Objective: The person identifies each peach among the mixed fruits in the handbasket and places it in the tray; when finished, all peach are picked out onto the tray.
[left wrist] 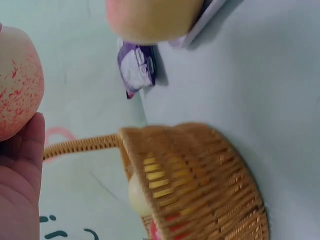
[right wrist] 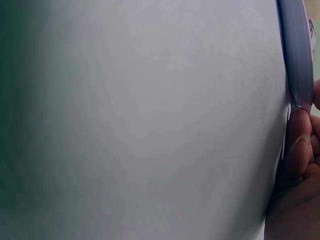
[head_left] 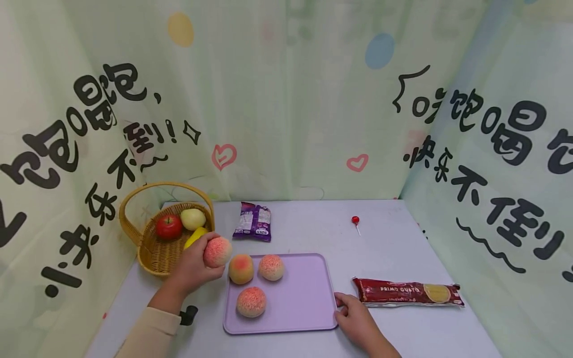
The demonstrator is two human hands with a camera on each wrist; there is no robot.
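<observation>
My left hand (head_left: 191, 269) grips a pink-speckled peach (head_left: 218, 252) above the table, between the wicker basket (head_left: 154, 253) and the tray's upper left corner. The left wrist view shows this peach at its left edge, cut off by the frame. On the lilac tray (head_left: 300, 303) lie a yellow-orange peach (head_left: 241, 269) and two pink-speckled peaches, one at the back (head_left: 271, 267) and one nearer the front (head_left: 251, 302). My right hand (head_left: 358, 320) pinches the tray's right rim near its front corner; curled fingers (right wrist: 299, 155) show there in the right wrist view.
The basket, with a tall handle, holds a red tomato-like fruit (head_left: 169, 227), a pale round fruit (head_left: 193, 219) and a yellow item (head_left: 195, 237). Behind the tray lies a purple snack bag (head_left: 254, 222). A red lollipop (head_left: 355, 220) and a red spaghetti pack (head_left: 407, 292) lie at right.
</observation>
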